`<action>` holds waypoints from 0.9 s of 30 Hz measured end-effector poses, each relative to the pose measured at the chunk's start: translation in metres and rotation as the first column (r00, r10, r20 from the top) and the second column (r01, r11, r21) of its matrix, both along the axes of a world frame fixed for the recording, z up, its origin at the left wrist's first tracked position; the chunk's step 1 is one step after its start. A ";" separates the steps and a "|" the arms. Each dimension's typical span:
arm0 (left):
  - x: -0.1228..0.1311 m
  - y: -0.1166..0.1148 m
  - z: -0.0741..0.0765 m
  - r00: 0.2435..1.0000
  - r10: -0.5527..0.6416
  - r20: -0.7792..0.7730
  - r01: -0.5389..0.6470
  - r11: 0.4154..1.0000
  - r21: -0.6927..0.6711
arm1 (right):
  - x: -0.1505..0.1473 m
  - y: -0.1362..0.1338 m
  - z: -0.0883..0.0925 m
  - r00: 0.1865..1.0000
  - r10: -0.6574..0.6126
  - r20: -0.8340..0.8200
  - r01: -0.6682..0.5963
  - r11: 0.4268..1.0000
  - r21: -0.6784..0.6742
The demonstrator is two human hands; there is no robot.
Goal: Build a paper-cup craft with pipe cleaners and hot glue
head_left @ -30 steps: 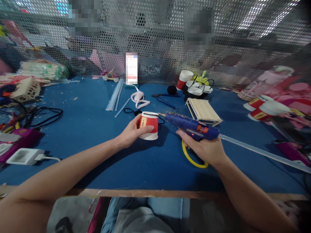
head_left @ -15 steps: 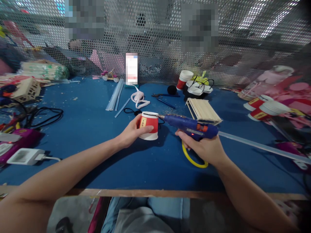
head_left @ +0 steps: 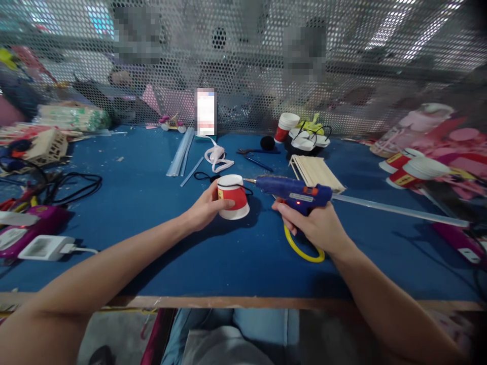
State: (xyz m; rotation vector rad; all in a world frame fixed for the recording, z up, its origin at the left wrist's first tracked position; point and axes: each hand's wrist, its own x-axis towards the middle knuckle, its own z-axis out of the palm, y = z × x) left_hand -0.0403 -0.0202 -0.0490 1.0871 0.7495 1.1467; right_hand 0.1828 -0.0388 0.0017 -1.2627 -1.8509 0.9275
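Note:
My left hand [head_left: 207,205] is closed around a red and white paper cup [head_left: 238,198], which is upside down, its wide rim low and its base up. A black cord [head_left: 247,189] runs round the cup near the base and sticks out on the right. In my right hand [head_left: 317,220] is a blue hot glue gun [head_left: 283,186] with a small red light lit. Its metal nozzle points left, close to the cup's top edge; whether it touches I cannot tell. A long clear glue stick [head_left: 399,210] comes out of its back.
Behind the cup lie a white coiled cable [head_left: 218,158], clear glue sticks [head_left: 180,153] and blue-handled pliers [head_left: 258,157]. A wooden stick frame [head_left: 317,171] sits behind the glue gun. More paper cups [head_left: 416,172] are at right; a purple power strip [head_left: 28,230] is at left. A yellow ring [head_left: 300,251] lies below my right hand.
The cup has turned and tilted in my left hand, and the cord's loose end now shows on its right. The glue gun has shifted slightly left, its nozzle off the cord.

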 end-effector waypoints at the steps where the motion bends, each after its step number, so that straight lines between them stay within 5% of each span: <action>1: 0.000 0.000 0.000 0.999 -0.023 0.028 0.023 1.000 -0.011 | -0.001 -0.001 0.000 1.000 0.000 0.019 0.000 1.000 0.005; 7: 0.002 -0.001 0.003 0.982 -0.122 0.141 0.138 0.985 -0.107 | -0.003 -0.002 -0.001 0.998 -0.021 0.062 0.019 0.999 0.028; 15: 0.003 -0.002 0.004 0.994 -0.073 0.076 0.084 0.983 -0.166 | -0.004 -0.001 -0.005 1.000 0.003 0.027 -0.003 1.000 -0.005; 27: 0.002 0.002 0.001 1.000 -0.023 -0.019 0.023 1.000 -0.014 | -0.004 -0.002 -0.005 0.996 -0.009 0.085 0.003 0.997 0.076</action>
